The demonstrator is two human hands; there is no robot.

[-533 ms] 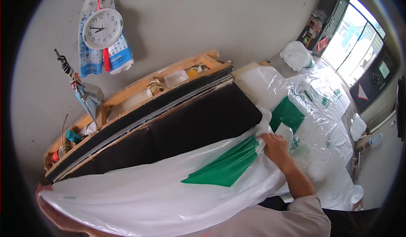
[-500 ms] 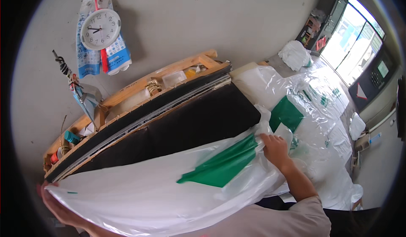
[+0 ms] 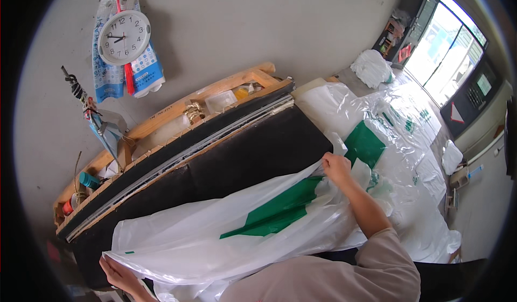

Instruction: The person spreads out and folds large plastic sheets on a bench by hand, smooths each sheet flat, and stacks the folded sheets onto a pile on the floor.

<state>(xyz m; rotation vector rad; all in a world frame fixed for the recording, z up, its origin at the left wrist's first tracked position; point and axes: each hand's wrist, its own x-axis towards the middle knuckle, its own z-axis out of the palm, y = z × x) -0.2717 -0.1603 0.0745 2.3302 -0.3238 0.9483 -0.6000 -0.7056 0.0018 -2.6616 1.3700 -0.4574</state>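
A thin white plastic sheet [image 3: 188,232] with a green patch lies stretched across the black-topped table [image 3: 226,164], its surface wrinkled. My left hand [image 3: 119,276] pinches the sheet's near left corner at the front of the black top. Closed on the sheet's far right edge is my right hand [image 3: 338,168], close to the right end of the black top. Folds of the sheet hang toward me and partly cover my lap.
Behind the black top runs a wooden trough [image 3: 199,97] holding twine, a teal-capped bottle [image 3: 89,180] and small items. A pile of clear and white plastic [image 3: 409,162] with green print covers the right side. On the wall hangs a clock [image 3: 124,37] over plastic bags.
My left hand has moved right and nearer to me with the sheet's corner, baring the left end of the black top. My right hand has shifted slightly left and up; the sheet is more wrinkled.
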